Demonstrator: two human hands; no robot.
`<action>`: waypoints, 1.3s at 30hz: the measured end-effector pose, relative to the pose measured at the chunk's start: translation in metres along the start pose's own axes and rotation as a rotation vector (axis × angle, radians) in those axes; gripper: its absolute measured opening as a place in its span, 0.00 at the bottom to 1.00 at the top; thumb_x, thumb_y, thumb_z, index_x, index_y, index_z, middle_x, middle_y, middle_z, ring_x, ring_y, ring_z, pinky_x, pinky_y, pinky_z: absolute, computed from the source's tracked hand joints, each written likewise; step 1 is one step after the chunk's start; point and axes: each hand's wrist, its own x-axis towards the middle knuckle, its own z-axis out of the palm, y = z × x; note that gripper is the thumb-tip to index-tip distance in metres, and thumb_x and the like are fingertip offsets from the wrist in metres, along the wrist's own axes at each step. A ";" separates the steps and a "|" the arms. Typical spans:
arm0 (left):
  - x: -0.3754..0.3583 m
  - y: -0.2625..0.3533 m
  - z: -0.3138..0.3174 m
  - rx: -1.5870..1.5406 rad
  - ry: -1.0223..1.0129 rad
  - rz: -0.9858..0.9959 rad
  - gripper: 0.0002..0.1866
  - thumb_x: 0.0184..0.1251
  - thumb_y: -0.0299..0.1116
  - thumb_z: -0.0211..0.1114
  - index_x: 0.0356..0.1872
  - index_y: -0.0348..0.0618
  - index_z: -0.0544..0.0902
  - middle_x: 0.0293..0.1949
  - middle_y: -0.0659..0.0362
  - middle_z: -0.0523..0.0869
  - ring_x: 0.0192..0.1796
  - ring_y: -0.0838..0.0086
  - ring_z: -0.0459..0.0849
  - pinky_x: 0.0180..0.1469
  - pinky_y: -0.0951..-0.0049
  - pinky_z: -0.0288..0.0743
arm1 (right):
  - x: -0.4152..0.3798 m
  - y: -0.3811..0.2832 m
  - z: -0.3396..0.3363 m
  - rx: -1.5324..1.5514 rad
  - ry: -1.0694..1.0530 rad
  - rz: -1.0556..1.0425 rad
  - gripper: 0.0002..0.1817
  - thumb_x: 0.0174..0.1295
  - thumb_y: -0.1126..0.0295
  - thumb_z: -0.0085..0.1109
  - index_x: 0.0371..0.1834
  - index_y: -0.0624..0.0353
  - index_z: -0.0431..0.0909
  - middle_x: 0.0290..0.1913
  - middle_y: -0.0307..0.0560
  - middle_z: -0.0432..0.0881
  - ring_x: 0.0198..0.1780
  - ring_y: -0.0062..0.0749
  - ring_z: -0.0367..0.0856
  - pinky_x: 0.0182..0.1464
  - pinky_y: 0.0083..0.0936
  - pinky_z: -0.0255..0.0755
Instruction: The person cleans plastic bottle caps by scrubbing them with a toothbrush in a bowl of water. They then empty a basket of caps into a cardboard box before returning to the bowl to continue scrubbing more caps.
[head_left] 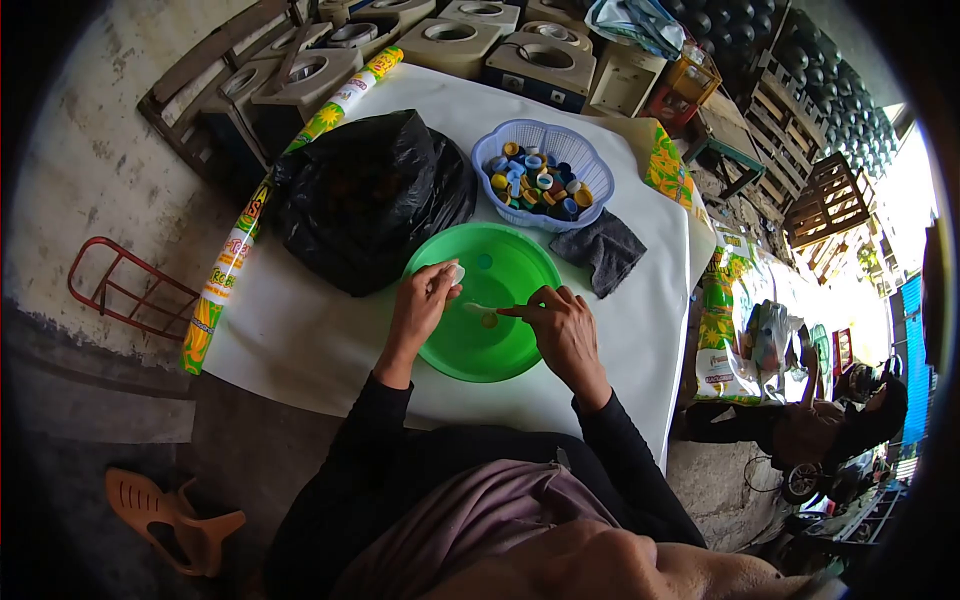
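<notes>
My left hand [425, 300] is closed, pinching a small white bottle cap [456, 273] over the left side of a green basin [440, 350]. My right hand [562, 325] is wrapped round a small knife [483, 308] with a reddish handle; its pale blade points left over the basin. Inside the basin lie a light blue cap [485, 261] and a yellowish cap [489, 320]. Behind it stands a lilac-blue plastic basket [485, 150] holding several caps [545, 182] of mixed colours. A dark grey cloth [605, 252] lies beside the basket, to the right of the basin.
A big black plastic bag [360, 200] sits at the left of the white-covered table [300, 360]. A printed plastic roll [235, 240] runs along its left edge. Appliance casings [450, 45] line the back. An orange chair [175, 520] is lower left; another person [810, 425] sits at right.
</notes>
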 end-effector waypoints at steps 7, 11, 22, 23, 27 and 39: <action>0.001 -0.005 -0.002 -0.078 -0.087 -0.038 0.17 0.81 0.34 0.58 0.57 0.30 0.83 0.39 0.53 0.89 0.37 0.75 0.90 0.40 0.78 0.84 | 0.001 -0.013 -0.010 0.111 0.147 0.042 0.10 0.60 0.72 0.66 0.43 0.46 0.91 0.35 0.36 0.80 0.35 0.33 0.80 0.34 0.30 0.76; -0.002 0.001 -0.003 -0.107 -0.125 -0.037 0.17 0.80 0.34 0.58 0.56 0.29 0.83 0.40 0.53 0.90 0.36 0.75 0.90 0.40 0.78 0.86 | -0.003 -0.010 0.001 0.129 0.208 0.093 0.12 0.58 0.73 0.69 0.44 0.45 0.91 0.34 0.36 0.80 0.36 0.32 0.82 0.33 0.30 0.75; -0.002 -0.003 -0.004 0.247 -0.048 0.190 0.15 0.79 0.33 0.60 0.58 0.34 0.82 0.42 0.56 0.87 0.41 0.77 0.87 0.46 0.76 0.80 | -0.002 -0.004 0.006 -0.031 0.137 0.085 0.13 0.60 0.71 0.63 0.45 0.42 0.91 0.37 0.34 0.80 0.38 0.31 0.78 0.40 0.31 0.74; -0.001 -0.003 -0.003 0.206 -0.046 0.161 0.14 0.79 0.33 0.60 0.57 0.34 0.82 0.42 0.57 0.87 0.41 0.77 0.87 0.46 0.76 0.80 | -0.002 -0.001 0.005 -0.065 0.105 0.069 0.14 0.60 0.72 0.63 0.45 0.42 0.91 0.37 0.35 0.80 0.38 0.31 0.78 0.40 0.31 0.73; 0.000 -0.002 -0.001 0.142 -0.045 0.079 0.14 0.80 0.33 0.59 0.56 0.34 0.82 0.41 0.57 0.86 0.39 0.78 0.87 0.44 0.77 0.81 | -0.003 -0.005 -0.003 0.020 0.039 0.060 0.16 0.57 0.74 0.63 0.45 0.42 0.91 0.37 0.35 0.80 0.38 0.32 0.78 0.39 0.31 0.74; -0.002 -0.008 0.000 0.096 -0.102 0.076 0.14 0.80 0.35 0.58 0.53 0.35 0.83 0.39 0.54 0.87 0.34 0.75 0.88 0.38 0.75 0.81 | -0.009 -0.015 0.004 0.153 0.064 0.109 0.16 0.56 0.76 0.64 0.47 0.45 0.90 0.39 0.36 0.80 0.38 0.34 0.80 0.36 0.31 0.77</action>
